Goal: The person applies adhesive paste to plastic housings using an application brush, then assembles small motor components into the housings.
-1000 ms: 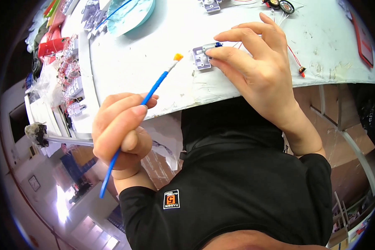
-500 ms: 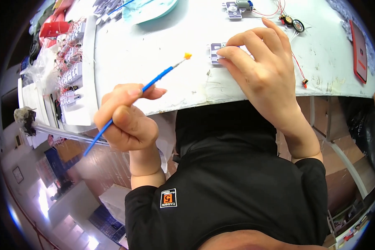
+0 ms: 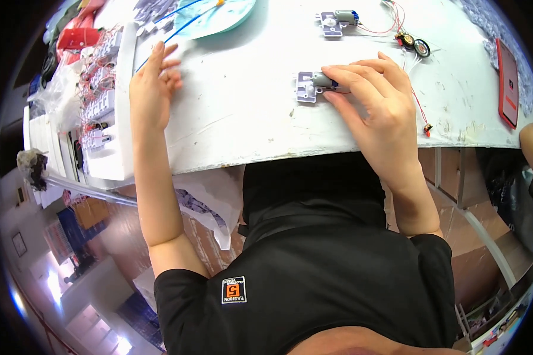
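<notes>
At the plate's near left side, my left hand [image 3: 151, 89] has its fingers loosely apart. A blue-handled brush [image 3: 186, 26] passes beside its fingertips, its orange-smeared tip over the pale turquoise plate [image 3: 243, 19]; no grip on it shows. My right hand [image 3: 376, 97] pinches a small grey motor [image 3: 321, 81] between thumb and fingers. The motor sits against a light grey plastic gearbox piece [image 3: 305, 93] lying on the table. Part of the motor is hidden by the fingers.
A similar motor assembly [image 3: 331, 26] lies farther back, wired to round black speaker-like parts [image 3: 420, 47]. A small red-tipped part [image 3: 427, 129] hangs on a wire. A red phone [image 3: 507, 83] lies at right. Several wired assemblies [image 3: 100, 106] fill a white tray at left.
My left hand has moved up and left, bringing the brush to the plate and loosening its fingers. My right hand now pinches the motor, with the gearbox piece more exposed.
</notes>
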`<state>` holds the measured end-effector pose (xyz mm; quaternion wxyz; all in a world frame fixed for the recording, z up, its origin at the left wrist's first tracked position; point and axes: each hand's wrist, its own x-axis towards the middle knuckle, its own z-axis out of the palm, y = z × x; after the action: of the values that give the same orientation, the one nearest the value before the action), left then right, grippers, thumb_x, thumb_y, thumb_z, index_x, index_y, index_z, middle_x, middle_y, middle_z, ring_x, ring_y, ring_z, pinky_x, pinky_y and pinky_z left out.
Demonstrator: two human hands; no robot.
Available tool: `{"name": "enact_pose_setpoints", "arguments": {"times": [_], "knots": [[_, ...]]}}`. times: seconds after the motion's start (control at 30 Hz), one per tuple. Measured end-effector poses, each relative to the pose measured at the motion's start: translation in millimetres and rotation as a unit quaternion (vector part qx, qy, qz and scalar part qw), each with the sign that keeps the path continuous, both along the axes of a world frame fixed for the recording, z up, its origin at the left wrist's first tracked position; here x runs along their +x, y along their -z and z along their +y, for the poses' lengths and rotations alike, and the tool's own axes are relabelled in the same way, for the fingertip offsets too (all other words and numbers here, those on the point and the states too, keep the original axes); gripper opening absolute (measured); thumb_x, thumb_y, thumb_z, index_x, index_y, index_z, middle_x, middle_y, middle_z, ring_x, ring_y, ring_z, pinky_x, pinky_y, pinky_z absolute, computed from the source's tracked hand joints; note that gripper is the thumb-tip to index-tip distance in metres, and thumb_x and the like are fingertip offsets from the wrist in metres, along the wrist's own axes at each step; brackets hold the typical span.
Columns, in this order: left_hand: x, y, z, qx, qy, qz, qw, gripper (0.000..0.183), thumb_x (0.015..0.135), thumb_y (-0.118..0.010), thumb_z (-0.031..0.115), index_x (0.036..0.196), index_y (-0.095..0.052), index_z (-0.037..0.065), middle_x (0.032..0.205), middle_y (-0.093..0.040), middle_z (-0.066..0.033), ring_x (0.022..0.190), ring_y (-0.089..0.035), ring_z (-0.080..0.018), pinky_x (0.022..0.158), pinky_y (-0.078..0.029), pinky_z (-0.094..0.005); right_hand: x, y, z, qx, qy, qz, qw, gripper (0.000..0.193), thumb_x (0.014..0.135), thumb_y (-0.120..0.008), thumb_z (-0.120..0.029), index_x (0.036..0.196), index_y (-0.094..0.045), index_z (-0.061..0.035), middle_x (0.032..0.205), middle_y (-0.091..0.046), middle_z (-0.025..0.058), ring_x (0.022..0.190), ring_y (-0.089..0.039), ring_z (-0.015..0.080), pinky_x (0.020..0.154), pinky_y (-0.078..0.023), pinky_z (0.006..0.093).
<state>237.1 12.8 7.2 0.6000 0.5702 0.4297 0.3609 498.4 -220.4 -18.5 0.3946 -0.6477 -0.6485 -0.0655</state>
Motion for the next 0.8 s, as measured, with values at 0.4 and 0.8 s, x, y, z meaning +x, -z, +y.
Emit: {"name": "enact_pose_setpoints", "arguments": {"times": [0.4, 0.8], "knots": [[88, -7, -162, 0.298, 0.067, 0.236, 0.923, 0.020, 0.082, -0.078, 0.002, 0.102, -0.073, 0.003, 0.087, -0.057, -0.0034, 0.062, -0.046, -0.0068, 0.057, -0.041, -0.0210, -7, 1, -8, 0.018, 0.046, -0.005, 0.999, 0.035, 0.071, -0.084, -0.012, 0.105, -0.076, -0.0150, 0.088, -0.069, -0.0039, 0.088, -0.060, 0.0171, 0.109, -0.039, 0.0452], [105, -8, -160, 0.267, 0.055, 0.264, 0.925, 0.012, 0.082, -0.077, 0.002, 0.093, -0.073, 0.001, 0.085, -0.057, -0.0018, 0.059, -0.040, -0.0058, 0.053, -0.035, -0.0219, -8, 9, -8, 0.052, 0.053, -0.002, 0.997, 0.034, 0.066, -0.084, -0.014, 0.100, -0.076, -0.0145, 0.085, -0.066, -0.0052, 0.089, -0.059, 0.0169, 0.110, -0.037, 0.0469]]}}
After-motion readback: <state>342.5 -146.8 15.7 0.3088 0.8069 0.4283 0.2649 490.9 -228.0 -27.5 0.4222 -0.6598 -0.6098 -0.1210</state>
